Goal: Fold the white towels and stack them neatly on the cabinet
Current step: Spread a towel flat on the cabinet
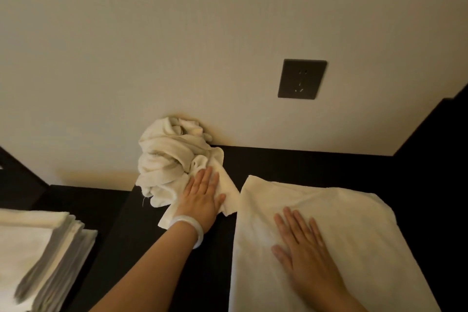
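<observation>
**Both palms flat on towels, nothing gripped**

The L hand (pixel 202 197) lies flat on the near edge of a crumpled heap of white towels (pixel 167 157), fingers straight and close together, not curled round the cloth. The heap sits at the back of the dark cabinet top (pixel 304 162), touching the cream wall (pixel 152 33). A pale bangle (pixel 192 225) circles the L wrist.

The R hand (pixel 301 246) presses palm-down on a flat white towel (pixel 354 235), fingers straight and slightly spread, w/ no pinch on the fabric. That towel is spread over the R part of the cabinet top, its near end running out of view, its L edge just beside the heap's trailing corner.

At lower L, a stack of folded white towels (pixel 38 248) rests on a dark surface (same level as the cabinet top or lower: can't tell). A dark wall socket (pixel 301 78) sits above the flat towel.
</observation>
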A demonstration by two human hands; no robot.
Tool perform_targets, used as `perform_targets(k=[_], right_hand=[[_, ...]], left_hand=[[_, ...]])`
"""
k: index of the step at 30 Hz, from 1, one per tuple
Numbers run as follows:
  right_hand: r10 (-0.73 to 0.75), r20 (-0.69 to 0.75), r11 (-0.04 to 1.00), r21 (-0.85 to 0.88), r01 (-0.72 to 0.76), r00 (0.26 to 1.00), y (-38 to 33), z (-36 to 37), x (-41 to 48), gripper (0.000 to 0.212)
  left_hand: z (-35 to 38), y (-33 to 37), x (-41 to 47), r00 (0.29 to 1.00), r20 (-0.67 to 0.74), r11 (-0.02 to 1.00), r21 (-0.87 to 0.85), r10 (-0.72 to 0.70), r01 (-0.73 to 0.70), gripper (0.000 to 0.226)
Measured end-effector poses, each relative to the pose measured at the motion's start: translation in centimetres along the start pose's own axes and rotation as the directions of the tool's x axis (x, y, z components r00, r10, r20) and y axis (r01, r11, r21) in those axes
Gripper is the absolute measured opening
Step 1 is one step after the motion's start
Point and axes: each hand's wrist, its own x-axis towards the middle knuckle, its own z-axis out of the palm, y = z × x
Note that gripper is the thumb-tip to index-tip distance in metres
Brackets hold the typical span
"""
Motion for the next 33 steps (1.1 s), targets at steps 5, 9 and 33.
perform_targets(k=[5,9,33], right_hand=[[-0.022,-0.097,1.0,-0.005,0.022,0.995,-0.5,-1.5,0.3,0.067],[0.091,-0.088,0.956,0.286,-0.062,0.992,1.2,-3.7,1.3,0.05],[0.24,0.21,0.933,0.221,-0.286,0.948,9.3,-11.4,11.5,0.017]], left_hand=[[-1.8,0.5,2.3,0.995,0.067,0.997,-0.02,-0.07,0.071,0.06],[-4.1,4.2,3.1,0.992,-0.087,0.956,-0.273,0.09,-0.11,0.044],[-6.1,4.9,7.3,0.956,0.124,0.813,-0.562,0.267,-0.154,0.02]])
